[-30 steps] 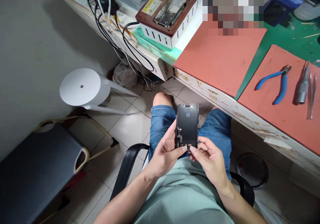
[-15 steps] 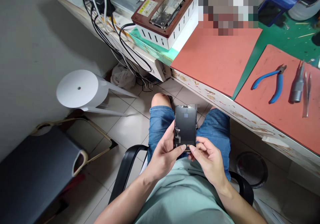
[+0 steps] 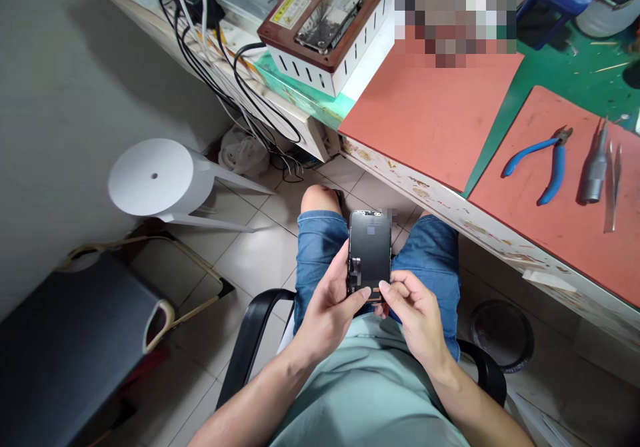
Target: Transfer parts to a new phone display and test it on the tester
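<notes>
Above my lap I hold a black phone screen assembly [image 3: 371,250], its back side with flex cable and small metal contacts facing up. My left hand [image 3: 333,300] is closed around its left edge, the thumb lying on the lower part. At the lower right corner, my right hand [image 3: 413,304] pinches the edge between thumb and fingers. The fingers beneath the screen are mostly hidden.
On the bench, blue-handled cutters [image 3: 549,160], a grey cylindrical tool [image 3: 594,170] and tweezers [image 3: 613,190] lie on a red mat [image 3: 510,190]. A brown-topped heating station [image 3: 300,37] stands at the back left. A white stool [image 3: 153,177] and folding chair [image 3: 85,340] are left.
My right thumb has shifted slightly up along the screen's lower right corner. The left hand keeps its hold, and the whole view has drifted a little.
</notes>
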Demonstrator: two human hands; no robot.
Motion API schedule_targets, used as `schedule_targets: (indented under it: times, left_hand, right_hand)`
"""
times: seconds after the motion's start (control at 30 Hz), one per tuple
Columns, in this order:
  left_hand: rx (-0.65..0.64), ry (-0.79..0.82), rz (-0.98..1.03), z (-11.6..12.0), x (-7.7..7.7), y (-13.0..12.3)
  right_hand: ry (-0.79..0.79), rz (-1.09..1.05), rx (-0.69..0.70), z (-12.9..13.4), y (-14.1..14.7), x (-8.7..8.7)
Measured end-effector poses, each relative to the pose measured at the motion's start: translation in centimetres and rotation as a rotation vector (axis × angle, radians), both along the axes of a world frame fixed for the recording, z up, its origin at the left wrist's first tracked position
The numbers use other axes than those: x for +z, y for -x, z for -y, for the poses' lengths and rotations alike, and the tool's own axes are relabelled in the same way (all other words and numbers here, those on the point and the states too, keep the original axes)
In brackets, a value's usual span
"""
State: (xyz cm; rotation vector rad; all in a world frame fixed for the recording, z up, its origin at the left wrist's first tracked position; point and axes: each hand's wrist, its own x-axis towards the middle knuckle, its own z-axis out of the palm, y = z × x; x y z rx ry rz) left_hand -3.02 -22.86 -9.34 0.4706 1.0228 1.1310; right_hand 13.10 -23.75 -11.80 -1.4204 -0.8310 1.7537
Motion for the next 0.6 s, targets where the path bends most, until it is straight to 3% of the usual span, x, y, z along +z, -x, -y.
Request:
schedule_targets:
  times: [0.6]
  left_hand:
    - [0.045, 0.052, -0.003, -0.5, -0.1, -1.2]
  right_hand:
    - [-0.046, 0.027, 0.047, 0.0, 0.1, 0.2]
